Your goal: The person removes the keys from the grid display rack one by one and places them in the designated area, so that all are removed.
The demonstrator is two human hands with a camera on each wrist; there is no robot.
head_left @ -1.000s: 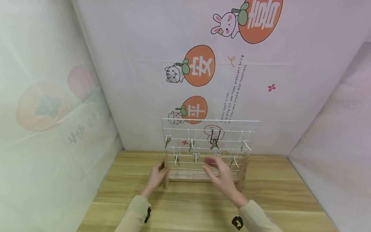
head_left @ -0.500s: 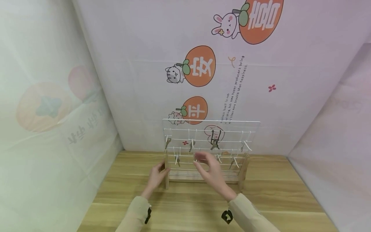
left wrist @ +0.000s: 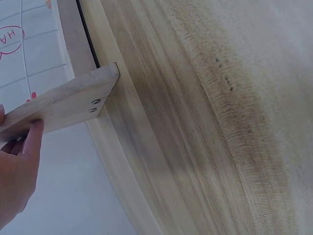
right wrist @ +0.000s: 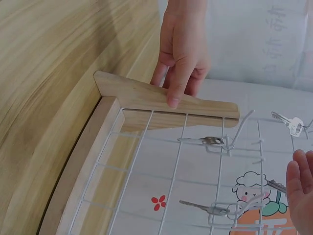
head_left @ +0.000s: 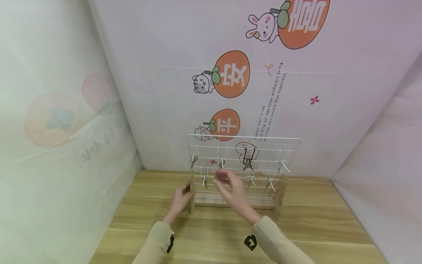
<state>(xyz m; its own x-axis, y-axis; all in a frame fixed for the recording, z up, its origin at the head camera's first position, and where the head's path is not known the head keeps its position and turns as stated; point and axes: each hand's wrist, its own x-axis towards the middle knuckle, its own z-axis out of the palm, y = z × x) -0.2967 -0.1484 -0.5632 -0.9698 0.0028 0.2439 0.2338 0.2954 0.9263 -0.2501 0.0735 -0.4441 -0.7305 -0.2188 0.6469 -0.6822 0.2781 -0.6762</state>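
A white wire grid rack (head_left: 263,138) stands in a wooden frame, with keys hanging from its hooks in two rows. My left hand (head_left: 180,200) grips the frame's left wooden upright (left wrist: 73,100), thumb on one face. In front of the lower row is my right hand (head_left: 233,190), thumb and fingers curved apart with nothing visible between them. It hides the lower hook behind it. In the right wrist view its fingers (right wrist: 299,178) come in at the right edge, beside a hanging key (right wrist: 276,185). Two more keys, a lower one (right wrist: 210,141) and another (right wrist: 205,207), hang nearby.
A black hook (head_left: 245,156) carrying a key sits in the upper row. The frame rests on a wood-grain table (head_left: 211,234). Behind it rises a white printed cloth (head_left: 165,110), with a cloth wall (head_left: 59,183) at the left and another (head_left: 389,157) at the right.
My right hand has moved left along the lower row, from right of the middle to nearer the left side. The left hand keeps its grip on the upright. The head view has shifted slightly.
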